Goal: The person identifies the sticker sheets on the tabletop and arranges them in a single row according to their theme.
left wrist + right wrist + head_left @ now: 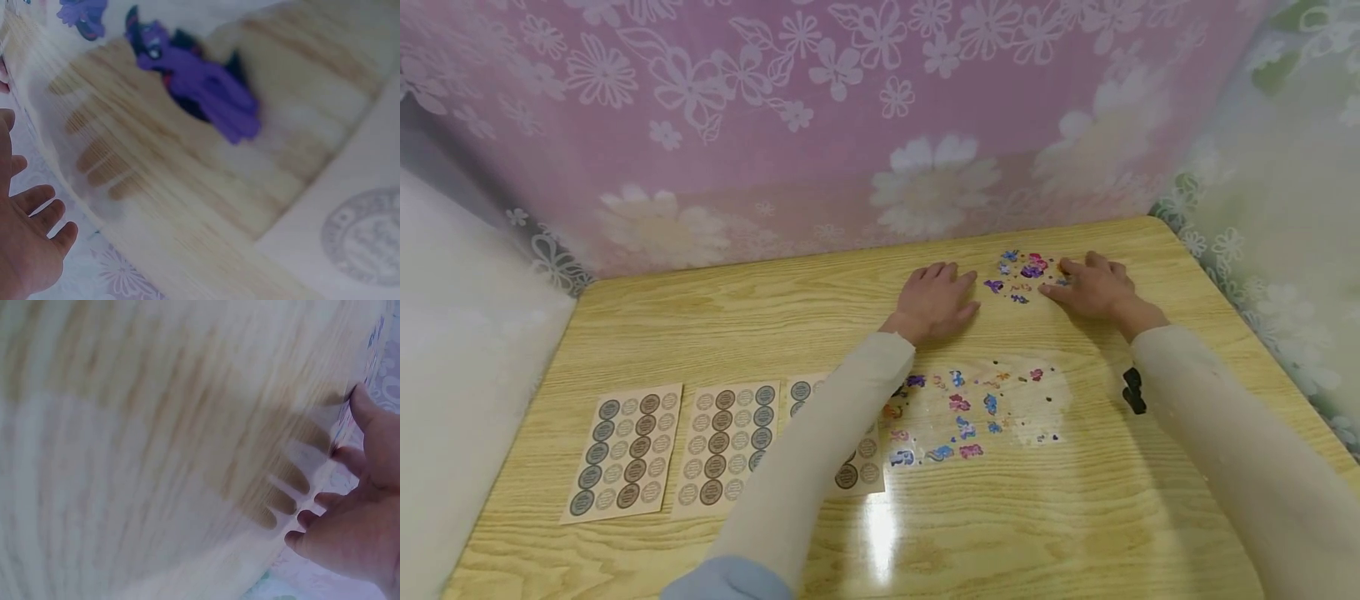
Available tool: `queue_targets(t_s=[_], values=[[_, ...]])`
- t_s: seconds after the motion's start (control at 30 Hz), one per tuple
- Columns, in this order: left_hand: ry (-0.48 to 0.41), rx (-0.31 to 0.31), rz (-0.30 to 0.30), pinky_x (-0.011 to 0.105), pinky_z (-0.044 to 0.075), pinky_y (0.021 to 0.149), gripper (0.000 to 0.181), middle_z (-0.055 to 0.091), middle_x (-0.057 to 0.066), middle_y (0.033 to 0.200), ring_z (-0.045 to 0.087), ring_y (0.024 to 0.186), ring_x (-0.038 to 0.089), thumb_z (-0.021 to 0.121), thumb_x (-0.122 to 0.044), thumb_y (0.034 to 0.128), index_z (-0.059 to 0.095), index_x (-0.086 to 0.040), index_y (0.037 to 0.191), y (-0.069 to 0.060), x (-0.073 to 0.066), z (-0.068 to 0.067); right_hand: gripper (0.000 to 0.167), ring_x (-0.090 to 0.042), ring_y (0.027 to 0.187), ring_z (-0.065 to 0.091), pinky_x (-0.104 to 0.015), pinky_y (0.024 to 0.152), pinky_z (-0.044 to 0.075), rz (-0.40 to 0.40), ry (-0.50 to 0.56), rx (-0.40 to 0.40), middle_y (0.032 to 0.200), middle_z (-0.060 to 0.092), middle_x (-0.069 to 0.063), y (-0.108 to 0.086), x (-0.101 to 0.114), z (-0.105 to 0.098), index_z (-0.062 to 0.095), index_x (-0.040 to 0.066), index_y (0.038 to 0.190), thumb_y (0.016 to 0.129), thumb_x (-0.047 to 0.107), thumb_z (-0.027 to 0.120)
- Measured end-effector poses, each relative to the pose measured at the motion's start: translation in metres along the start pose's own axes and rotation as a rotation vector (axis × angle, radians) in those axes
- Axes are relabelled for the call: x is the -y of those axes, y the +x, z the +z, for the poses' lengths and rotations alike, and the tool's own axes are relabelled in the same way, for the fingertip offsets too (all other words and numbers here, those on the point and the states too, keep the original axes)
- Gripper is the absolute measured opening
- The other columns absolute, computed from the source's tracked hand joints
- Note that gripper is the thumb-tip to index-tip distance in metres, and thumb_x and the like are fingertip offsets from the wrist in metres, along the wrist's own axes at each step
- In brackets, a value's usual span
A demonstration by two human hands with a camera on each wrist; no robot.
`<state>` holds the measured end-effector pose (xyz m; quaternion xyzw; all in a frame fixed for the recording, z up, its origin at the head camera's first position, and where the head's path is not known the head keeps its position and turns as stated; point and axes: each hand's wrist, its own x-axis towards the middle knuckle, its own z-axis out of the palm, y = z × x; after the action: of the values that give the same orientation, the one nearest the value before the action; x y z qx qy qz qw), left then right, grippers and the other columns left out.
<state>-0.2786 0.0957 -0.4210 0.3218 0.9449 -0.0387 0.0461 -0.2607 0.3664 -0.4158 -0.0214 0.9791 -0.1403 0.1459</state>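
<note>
A clear sheet of colourful pony stickers lies flat near the table's far edge. My right hand is at its right end, the thumb and index fingertip spread apart and touching down there. In the right wrist view the other fingers of the right hand hang loosely off the wood. To the left of that sheet is my left hand, its fingers relaxed and spread, holding nothing. A second clear pony sticker sheet lies nearer, partly behind the left sleeve. One purple pony sticker shows large in the left wrist view.
Brown sheets of round labels lie at the left: one outermost, another beside it, and a third mostly under the left forearm. A small black object sits by the right sleeve. Flowered cloth hangs behind the table.
</note>
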Motion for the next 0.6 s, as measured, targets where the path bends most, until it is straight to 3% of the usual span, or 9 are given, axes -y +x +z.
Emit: queue_targets(t_s=[0.2,0.37,0.47,0.6], values=[[0.000,0.001,0.001,0.040,0.027,0.109,0.058,0.032,0.001,0.150,0.029,0.137,0.020,0.027,-0.055,0.0999,0.028,-0.028,0.152,-0.0017,0.0041,0.0023,0.080,-0.063,0.127,0.007,-0.075,0.095,0.012,-0.064,-0.018,0.018,0.149,0.004,-0.035,-0.0031,0.0047,0.0040,0.024,0.006,0.151,0.094,0.058,0.045],[-0.049,0.014,-0.017,0.040,0.027,0.109,0.059,0.031,0.002,0.151,0.030,0.136,0.021,0.027,-0.054,0.1003,0.025,-0.027,0.152,-0.0028,0.0065,0.0028,0.078,-0.060,0.129,0.007,-0.073,0.096,0.010,-0.110,0.024,-0.008,0.150,0.009,-0.031,-0.0031,0.0081,0.0071,0.029,0.007,0.150,0.093,0.056,0.052],[-0.139,0.001,-0.028,0.039,0.028,0.109,0.058,0.033,0.003,0.150,0.031,0.136,0.022,0.030,-0.051,0.1012,0.025,-0.025,0.152,-0.0029,0.0067,0.0020,0.080,-0.059,0.130,0.008,-0.073,0.097,0.011,-0.120,0.069,-0.040,0.150,0.012,-0.031,-0.0026,0.0077,0.0081,0.027,0.004,0.149,0.092,0.053,0.056],[-0.342,-0.051,-0.054,0.036,0.029,0.108,0.055,0.036,0.004,0.148,0.032,0.135,0.022,0.039,-0.042,0.1019,0.028,-0.021,0.151,0.0000,0.0066,0.0000,0.082,-0.058,0.130,0.010,-0.071,0.098,0.013,-0.113,0.132,-0.098,0.147,0.015,-0.034,-0.0031,0.0065,0.0081,0.023,-0.003,0.149,0.094,0.047,0.056]])
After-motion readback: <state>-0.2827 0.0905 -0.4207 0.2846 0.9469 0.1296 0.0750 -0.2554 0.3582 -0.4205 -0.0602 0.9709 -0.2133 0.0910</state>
